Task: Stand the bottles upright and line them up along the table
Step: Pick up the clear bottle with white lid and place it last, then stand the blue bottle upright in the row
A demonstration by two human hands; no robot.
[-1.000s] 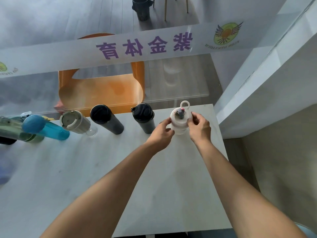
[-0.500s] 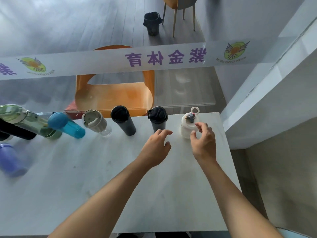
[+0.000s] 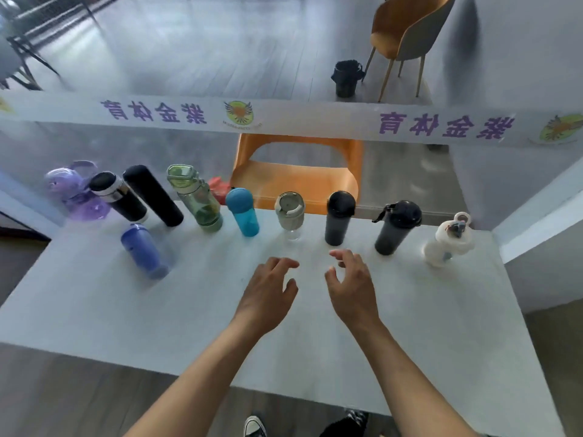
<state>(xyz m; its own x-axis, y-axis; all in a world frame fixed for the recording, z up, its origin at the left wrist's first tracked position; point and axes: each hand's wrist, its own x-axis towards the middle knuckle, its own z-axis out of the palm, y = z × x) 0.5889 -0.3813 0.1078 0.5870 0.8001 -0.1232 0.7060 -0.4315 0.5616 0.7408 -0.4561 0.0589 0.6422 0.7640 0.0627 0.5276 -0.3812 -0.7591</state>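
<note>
both hands, left hand (image 3: pixel 268 294) and right hand (image 3: pixel 353 287), hover empty over the counter (image 3: pixel 410 326), fingers loosely spread. upright bottles line the far edge, white bottle (image 3: pixel 448 244) rightmost; blue bottle (image 3: pixel 143 249) stands forward.

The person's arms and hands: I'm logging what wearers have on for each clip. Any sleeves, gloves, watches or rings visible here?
Nothing is worn on either. The left hand and right hand are bare, with no gloves, and no ring shows on the visible fingers. Both forearms are uncovered to the bottom edge of the view: no sleeve, watch, strap or bracelet appears at either wrist.
</note>
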